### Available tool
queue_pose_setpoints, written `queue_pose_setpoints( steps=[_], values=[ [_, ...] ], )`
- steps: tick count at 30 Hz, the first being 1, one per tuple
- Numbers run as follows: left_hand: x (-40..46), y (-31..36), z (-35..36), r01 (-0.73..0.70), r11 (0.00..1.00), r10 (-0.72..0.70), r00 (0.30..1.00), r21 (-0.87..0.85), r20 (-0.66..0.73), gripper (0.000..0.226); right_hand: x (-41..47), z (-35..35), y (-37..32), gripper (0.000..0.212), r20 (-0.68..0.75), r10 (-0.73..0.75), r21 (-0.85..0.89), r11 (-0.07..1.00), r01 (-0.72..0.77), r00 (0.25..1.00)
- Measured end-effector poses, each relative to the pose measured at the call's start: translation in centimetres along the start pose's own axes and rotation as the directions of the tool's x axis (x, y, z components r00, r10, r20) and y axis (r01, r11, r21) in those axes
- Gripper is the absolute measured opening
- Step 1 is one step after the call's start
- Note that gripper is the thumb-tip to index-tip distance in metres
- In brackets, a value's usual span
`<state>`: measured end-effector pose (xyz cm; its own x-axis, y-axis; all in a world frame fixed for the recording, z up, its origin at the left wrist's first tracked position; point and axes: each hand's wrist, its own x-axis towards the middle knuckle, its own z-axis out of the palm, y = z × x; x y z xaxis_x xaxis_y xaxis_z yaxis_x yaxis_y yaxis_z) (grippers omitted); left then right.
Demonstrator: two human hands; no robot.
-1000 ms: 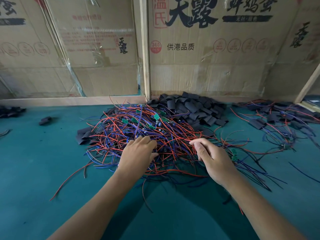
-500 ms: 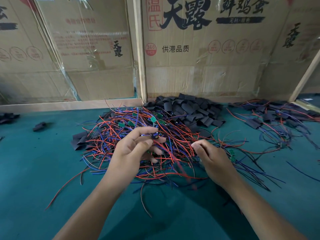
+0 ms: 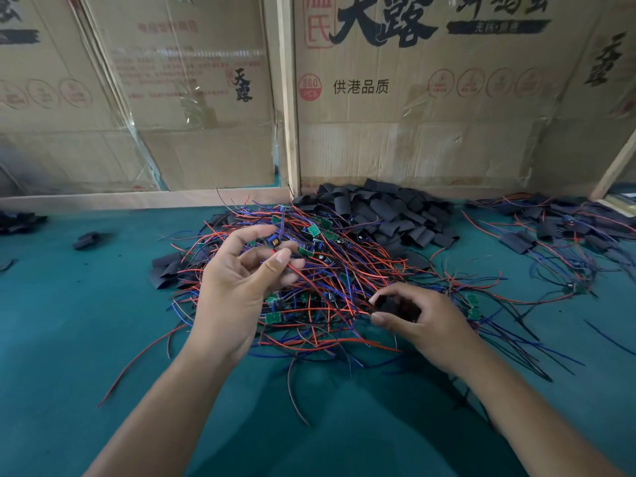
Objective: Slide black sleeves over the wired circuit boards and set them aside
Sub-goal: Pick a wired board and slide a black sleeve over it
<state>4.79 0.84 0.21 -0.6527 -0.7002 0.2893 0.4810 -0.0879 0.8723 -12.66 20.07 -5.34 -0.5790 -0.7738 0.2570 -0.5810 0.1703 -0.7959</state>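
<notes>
- Head view, nearest first: two bare forearms reach forward over a teal table (image 3: 86, 356).
- The right hand (image 3: 423, 321) sits low at the near edge of the wire tangle, thumb and fingers curled round a black sleeve (image 3: 395, 306), which is partly hidden inside the grip.
- The left hand (image 3: 237, 280) is raised up and to the left of that grip, palm turned toward the camera, thumb and fingertips pinching a red wire (image 3: 309, 280) that runs down toward the right hand. A small circuit board (image 3: 274, 241) shows just above its fingertips; whether the fingers touch it cannot be told.
- Under and beyond both hands lies the pile of wired boards (image 3: 344, 270), red, blue and black leads with small green boards among them.
- Behind that pile, farther from the hands, is a heap of loose black sleeves (image 3: 385, 215).
- Far right of the right hand lie sleeved boards (image 3: 557, 232) with wires trailing.
- Cardboard boxes (image 3: 430, 115) stand at the back.
</notes>
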Motion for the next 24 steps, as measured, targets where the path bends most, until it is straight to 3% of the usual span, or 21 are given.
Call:
queue_pose_setpoints(
  steps=[3,6,12,24],
  values=[
    [0.3,0.5,-0.3,-0.012,1.000,0.012,0.999,-0.010,-0.034,0.036,-0.1,0.4,-0.7,0.060,0.149,0.034,0.291,0.954,-0.077,0.988],
    [0.5,0.9,-0.6,0.007,0.997,-0.011,0.999,-0.079,-0.051,0.034,-0.4,1.0,-1.5,0.058,0.302,0.043,0.572,0.791,-0.217,0.952],
    [0.6,1.0,-0.8,0.126,0.948,-0.148,0.988,-0.293,-0.053,0.032,-1.0,2.3,-2.5,0.057,0.368,0.006,0.622,0.742,-0.251,0.930],
    [0.3,0.7,-0.4,0.171,0.953,-0.184,0.982,-0.251,-0.029,0.033,-1.2,2.3,-3.0,0.053,0.428,-0.030,0.634,0.723,-0.276,0.903]
  ],
)
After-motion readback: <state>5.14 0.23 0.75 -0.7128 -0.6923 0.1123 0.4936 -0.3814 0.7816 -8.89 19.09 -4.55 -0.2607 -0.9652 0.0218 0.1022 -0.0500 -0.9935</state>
